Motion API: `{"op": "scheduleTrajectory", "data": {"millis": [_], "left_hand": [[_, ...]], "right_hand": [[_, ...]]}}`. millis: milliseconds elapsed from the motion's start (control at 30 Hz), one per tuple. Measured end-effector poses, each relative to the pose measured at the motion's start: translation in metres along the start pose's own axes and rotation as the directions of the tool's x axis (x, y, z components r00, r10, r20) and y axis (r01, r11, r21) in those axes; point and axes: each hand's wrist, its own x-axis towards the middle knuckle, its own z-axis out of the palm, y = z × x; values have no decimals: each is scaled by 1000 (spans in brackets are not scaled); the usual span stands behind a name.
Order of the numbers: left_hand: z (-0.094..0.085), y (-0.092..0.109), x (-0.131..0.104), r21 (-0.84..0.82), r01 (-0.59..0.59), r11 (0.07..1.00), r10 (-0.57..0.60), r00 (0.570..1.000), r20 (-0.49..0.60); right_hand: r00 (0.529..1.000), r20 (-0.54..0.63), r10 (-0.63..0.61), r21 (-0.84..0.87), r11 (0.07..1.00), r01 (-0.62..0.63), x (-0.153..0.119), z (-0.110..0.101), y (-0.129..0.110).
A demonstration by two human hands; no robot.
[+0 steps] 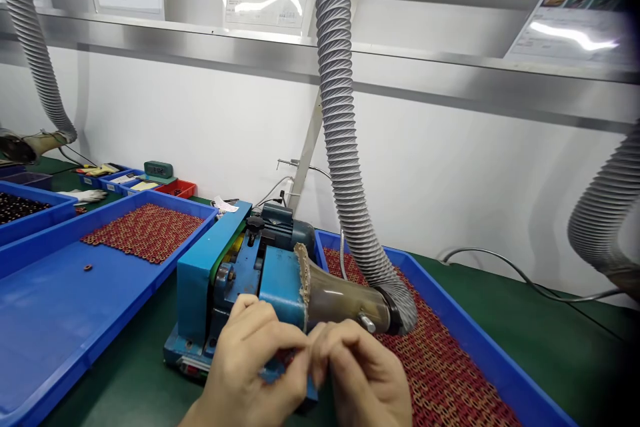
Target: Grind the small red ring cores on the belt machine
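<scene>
Both my hands meet in front of a blue motor-driven bench machine (285, 280), with their fingertips close together. My left hand (255, 360) is closed in a pinch of thumb and forefinger. Beside it my right hand (363, 367) is also pinched, its fingers curled. A reddish bit shows by the left fingers, but I cannot tell whether it is held; anything in the fingertips is hidden. On the right, a blue tray (480, 333) holds many small red and tan ring-shaped parts (440, 353). More such rings (150, 230) lie at the far end of the left blue tray (45, 340).
A grey ribbed hose (340, 113) hangs down to a translucent duct (345, 297) on the machine. Another hose (610, 213) is at right. Small bins (183, 188), a white glove (87, 195) and a tray of black parts (40, 223) stand at left. One ring (88, 267) lies apart.
</scene>
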Motion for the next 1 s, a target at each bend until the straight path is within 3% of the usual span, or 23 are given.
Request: {"op": "scheduleTrajectory", "data": {"millis": [100, 167, 233, 267, 333, 400, 467, 500, 533, 600, 700, 867, 1000], "left_hand": [[-2, 2, 4, -117, 112, 987, -109, 994, 30], [-2, 2, 5, -121, 107, 987, -104, 994, 34], [-1, 1, 4, -59, 38, 998, -37, 999, 22], [0, 0, 3, 1, -20, 1000, 20, 1000, 12], [2, -2, 0, 152, -140, 978, 142, 990, 2], [3, -2, -2, 265, -216, 940, 222, 975, 6], [3, -2, -3, 262, -221, 939, 226, 974, 10], [2, -2, -2, 212, -192, 958, 194, 981, 10], [2, -1, -2, 137, -146, 980, 145, 989, 14], [0, 0, 1, -41, 0, 999, 1, 999, 36], [-3, 3, 4, -233, 220, 947, -203, 975, 95], [-3, 3, 3, -351, 340, 873, -300, 940, 163], [-1, 2, 2, -323, 317, 892, -276, 946, 168]], "right_hand": [[946, 94, -310, -305, 896, 323, 2, -4, 1], [891, 133, -433, -396, 801, 449, 1, -3, 4], [842, 92, -532, -506, 704, 499, -1, 0, 6], [840, 54, -540, -552, 685, 475, -3, 2, 7], [916, -42, -400, -542, 779, 315, -5, 5, 6], [996, -77, -36, -325, 946, 9, -6, 6, 4], [964, 18, 266, -43, 963, -265, -5, 5, 1], [951, 56, 303, 44, 951, -305, -4, 3, -1], [963, 70, 259, 68, 962, -264, -3, 1, -2], [998, 57, 29, -59, 998, -26, 0, -4, -5], [963, 148, -227, -294, 919, 262, 2, -8, -7], [929, 170, -328, -266, 892, 364, 1, -4, 0], [961, -21, -274, -162, 950, 268, -2, -3, 3]]}}
